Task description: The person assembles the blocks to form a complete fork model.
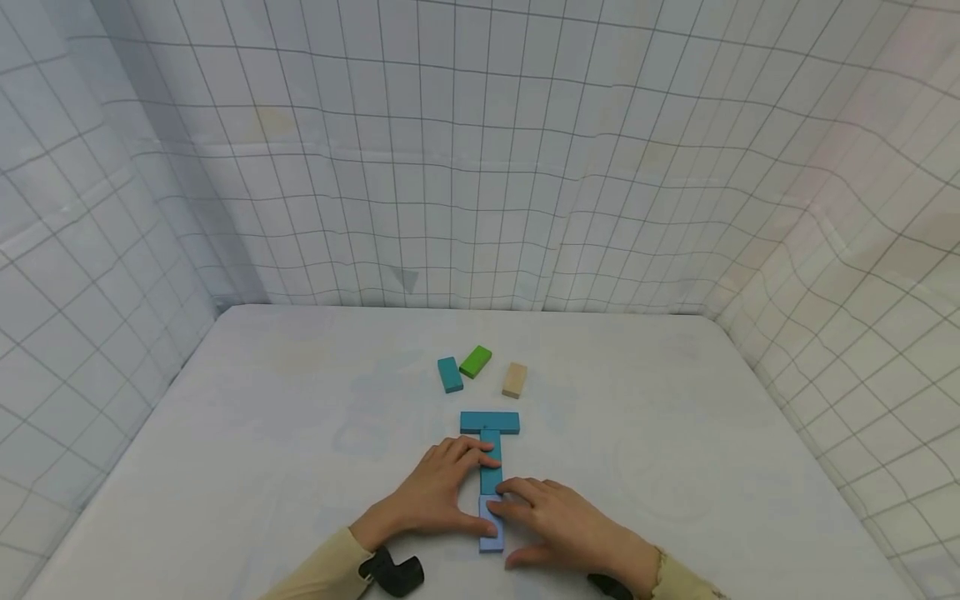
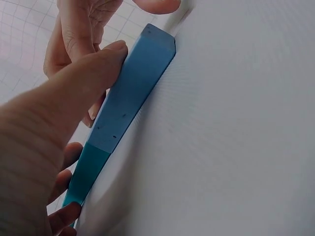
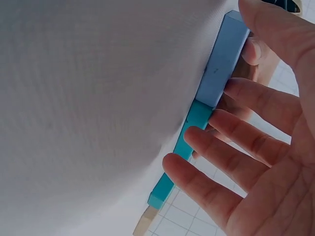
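Note:
In the head view, a light blue block (image 1: 491,545) lies end to end with a teal block (image 1: 491,482). A second teal block (image 1: 490,422) lies crosswise at the far end, so the three form a T shape. My left hand (image 1: 433,497) spreads over the row from the left, its thumb on the light blue block and its fingertips at the teal one. From the right, my right hand (image 1: 558,523) reaches in with loosely extended fingers, fingertips at the light blue block near the seam. The left wrist view shows the seam (image 2: 98,147) between both blocks pressed close.
Beyond the T lie a small teal block (image 1: 450,375), a green block (image 1: 476,362) and a beige block (image 1: 514,380). They stand on a white table (image 1: 300,400). A white gridded curtain (image 1: 465,167) surrounds its back and sides.

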